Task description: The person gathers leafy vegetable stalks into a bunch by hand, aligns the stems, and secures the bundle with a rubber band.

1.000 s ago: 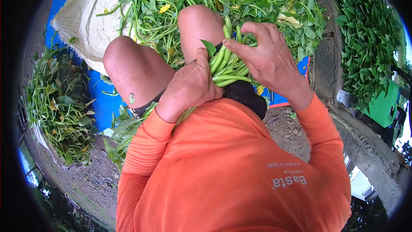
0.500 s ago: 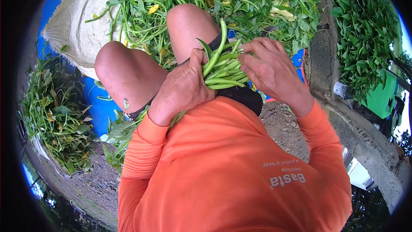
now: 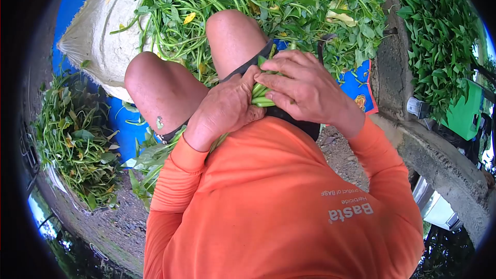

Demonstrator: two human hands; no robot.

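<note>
A bunch of water spinach (image 3: pixel 261 99) with thick green stems lies across my lap. My left hand (image 3: pixel 225 104) is wrapped round the stems, and the leafy end trails out beneath my left forearm. From the other side my right hand (image 3: pixel 306 87) covers the stem ends with bent fingers, its fingertips meeting my left thumb. Only a short stretch of stems shows between the two hands. What lies under my right fingers is hidden. Beyond my knees a large heap of loose water spinach (image 3: pixel 279 0) is spread out, with some yellow leaves in it.
A pale woven sack (image 3: pixel 111 23) stands at the upper left on a blue sheet (image 3: pixel 120 137). Left of my knee is another leafy pile (image 3: pixel 75 142). A concrete ledge (image 3: pixel 434 163) runs down the right, beside more stacked greens (image 3: pixel 439 36) and a green box (image 3: pixel 466 111).
My right hand has moved left over the stem ends and closed against my left hand, covering most of the stems. The long stem that stuck up no longer shows clearly.
</note>
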